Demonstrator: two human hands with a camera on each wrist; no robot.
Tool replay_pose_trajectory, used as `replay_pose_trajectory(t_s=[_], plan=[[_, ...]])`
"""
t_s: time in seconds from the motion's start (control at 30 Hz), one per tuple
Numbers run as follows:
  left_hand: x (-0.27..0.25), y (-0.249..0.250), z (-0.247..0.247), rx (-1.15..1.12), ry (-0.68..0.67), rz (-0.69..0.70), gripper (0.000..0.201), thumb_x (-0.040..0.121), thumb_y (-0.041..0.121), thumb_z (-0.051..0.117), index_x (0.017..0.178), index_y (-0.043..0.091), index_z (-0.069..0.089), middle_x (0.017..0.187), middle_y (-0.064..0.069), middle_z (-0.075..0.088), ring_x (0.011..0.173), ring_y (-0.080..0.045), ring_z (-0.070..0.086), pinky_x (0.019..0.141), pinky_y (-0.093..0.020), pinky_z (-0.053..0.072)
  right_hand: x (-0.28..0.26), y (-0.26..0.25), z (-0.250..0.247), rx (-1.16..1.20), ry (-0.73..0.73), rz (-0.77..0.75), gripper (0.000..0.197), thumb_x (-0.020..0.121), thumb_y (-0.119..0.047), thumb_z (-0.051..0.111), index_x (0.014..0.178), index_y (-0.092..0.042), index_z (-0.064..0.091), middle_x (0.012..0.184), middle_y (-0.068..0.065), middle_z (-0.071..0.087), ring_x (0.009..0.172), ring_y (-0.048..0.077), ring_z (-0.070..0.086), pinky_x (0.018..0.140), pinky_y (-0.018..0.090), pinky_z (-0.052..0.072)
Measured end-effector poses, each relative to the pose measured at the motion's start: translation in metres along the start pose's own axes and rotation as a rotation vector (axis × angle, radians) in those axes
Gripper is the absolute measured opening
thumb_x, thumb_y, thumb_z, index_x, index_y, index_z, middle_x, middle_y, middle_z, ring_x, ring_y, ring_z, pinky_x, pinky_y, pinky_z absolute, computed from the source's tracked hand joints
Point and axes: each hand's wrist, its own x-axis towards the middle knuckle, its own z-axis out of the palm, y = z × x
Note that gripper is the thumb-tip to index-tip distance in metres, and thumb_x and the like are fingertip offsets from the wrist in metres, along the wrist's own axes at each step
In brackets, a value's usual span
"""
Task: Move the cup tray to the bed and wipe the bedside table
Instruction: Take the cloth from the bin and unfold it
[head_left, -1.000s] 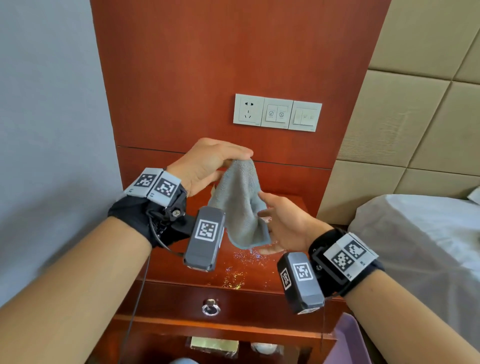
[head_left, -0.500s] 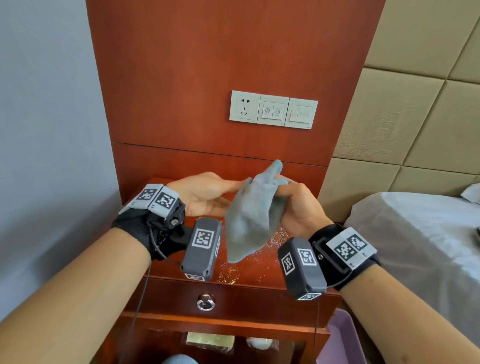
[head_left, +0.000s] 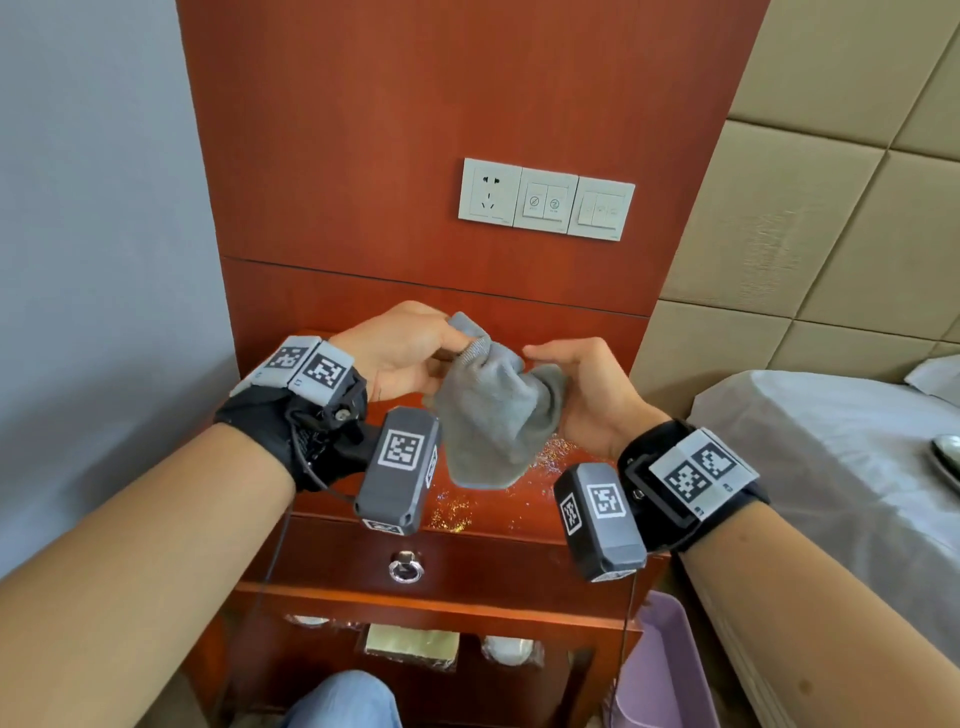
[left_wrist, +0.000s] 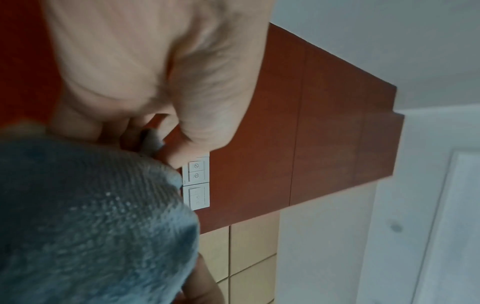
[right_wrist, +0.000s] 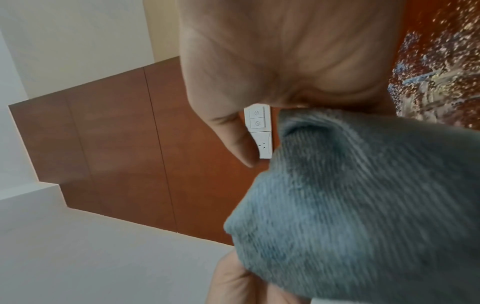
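Observation:
Both hands hold a grey cloth (head_left: 493, 415) in the air above the red-brown bedside table (head_left: 483, 514). My left hand (head_left: 457, 343) pinches the cloth's upper corner between thumb and fingertips. My right hand (head_left: 558, 374) grips the bunched right side, thumb stretched out on top and fingers hidden behind the fabric. The rest of the cloth hangs down between the wrists. Glitter specks lie on the table top under it. The left wrist view shows the cloth (left_wrist: 91, 226) below the palm. The right wrist view shows the cloth (right_wrist: 363, 205) covering the fingers. A metal tray's edge (head_left: 943, 457) shows on the bed.
The bed (head_left: 831, 467) with a grey sheet stands to the right of the table. A purple bin (head_left: 660, 670) sits on the floor between them. The table has a drawer with a ring knob (head_left: 406, 566) and a lower shelf with packets. Wall switches (head_left: 545, 200) are above.
A second ago the cloth hung from my raised left hand. The hands then bunched it together, and now they have parted slightly, with the cloth stretched between them.

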Motion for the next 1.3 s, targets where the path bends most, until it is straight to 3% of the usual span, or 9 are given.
replay_pose_trajectory(t_s=[0.13,0.27,0.53,0.73,0.83,0.93,1.03,1.13,1.3], plan=[[-0.008,-0.003,0.005,0.1,0.084,-0.002,0.053,0.091,-0.013,0.045,0.141,0.005,0.039,0.107,-0.008,0.06,0.083,-0.021,0.065,0.066,-0.034,0.056,-0.011,0.004,-0.003,-0.047,0.06,0.018,0.019,0.086,-0.012,0.053,0.081,0.002,0.065,0.074,0.011,0.066,0.069,0.02,0.066,0.067,0.028,0.051],[-0.02,-0.006,0.002,0.177,0.114,0.005,0.03,0.087,-0.015,0.051,0.098,0.014,0.055,0.108,-0.014,0.063,0.079,-0.021,0.068,0.056,-0.028,0.057,-0.012,0.013,-0.005,-0.064,0.361,-0.157,0.017,0.077,-0.005,0.064,0.094,-0.004,0.062,0.099,0.012,0.065,0.093,0.027,0.063,0.085,0.036,0.05],[-0.033,-0.017,-0.031,0.311,0.273,-0.021,0.023,0.074,-0.002,0.058,0.09,0.015,0.056,0.086,-0.011,0.052,0.077,-0.022,0.052,0.065,-0.032,0.046,-0.031,0.014,-0.015,-0.028,0.651,-0.498,0.022,0.079,0.005,0.057,0.079,-0.017,0.062,0.08,-0.001,0.06,0.078,0.013,0.056,0.074,0.026,0.045],[-0.028,-0.031,-0.041,0.287,0.351,-0.075,0.02,0.081,0.015,0.066,0.093,-0.001,0.065,0.089,-0.013,0.064,0.084,-0.024,0.062,0.076,-0.035,0.052,-0.009,0.03,-0.022,-0.104,0.761,-0.408,0.012,0.083,-0.008,0.059,0.081,-0.02,0.059,0.092,0.003,0.061,0.093,0.021,0.057,0.081,0.033,0.044],[-0.023,-0.052,-0.033,0.57,0.417,-0.058,0.023,0.086,0.03,0.062,0.084,0.007,0.063,0.08,-0.007,0.056,0.079,-0.023,0.056,0.072,-0.032,0.049,0.008,0.053,-0.022,-0.425,0.681,-0.147,0.034,0.086,-0.03,0.053,0.112,-0.011,0.063,0.119,0.013,0.064,0.105,0.024,0.057,0.095,0.047,0.047],[-0.017,-0.079,-0.019,0.878,0.368,0.091,0.018,0.088,0.031,0.056,0.077,0.018,0.062,0.077,-0.006,0.053,0.076,-0.021,0.052,0.07,-0.031,0.042,0.011,0.08,-0.014,-0.716,0.533,-0.024,0.063,0.086,-0.049,0.042,0.142,-0.02,0.042,0.147,0.008,0.044,0.133,0.029,0.04,0.111,0.049,0.032],[-0.008,-0.11,-0.003,0.928,0.242,0.102,0.03,0.091,0.028,0.055,0.118,0.02,0.064,0.119,0.002,0.061,0.115,-0.019,0.055,0.096,-0.028,0.041,0.01,0.112,0.004,-0.994,0.277,-0.111,0.056,0.099,-0.042,0.035,0.151,-0.024,0.026,0.161,0.0,0.016,0.149,0.021,0.01,0.121,0.044,0.01],[0.003,-0.139,0.008,1.111,0.074,0.084,0.045,0.096,0.032,0.044,0.14,0.024,0.046,0.151,0.001,0.037,0.145,-0.026,0.026,0.117,-0.042,0.024,0.008,0.142,0.019,-1.373,0.113,-0.172,0.054,0.101,-0.045,0.024,0.153,-0.033,0.015,0.163,-0.009,0.005,0.15,0.016,-0.002,0.119,0.05,0.002],[0.014,-0.145,0.004,1.208,-0.037,-0.051,0.054,0.102,0.036,0.025,0.153,0.032,0.01,0.163,0.001,-0.006,0.15,-0.023,-0.015,0.12,-0.051,-0.005,0.025,0.144,0.016,-1.596,0.029,-0.14,0.056,0.098,-0.05,0.007,0.152,-0.037,0.009,0.162,-0.009,0.004,0.15,0.019,0.001,0.114,0.059,0.004]])
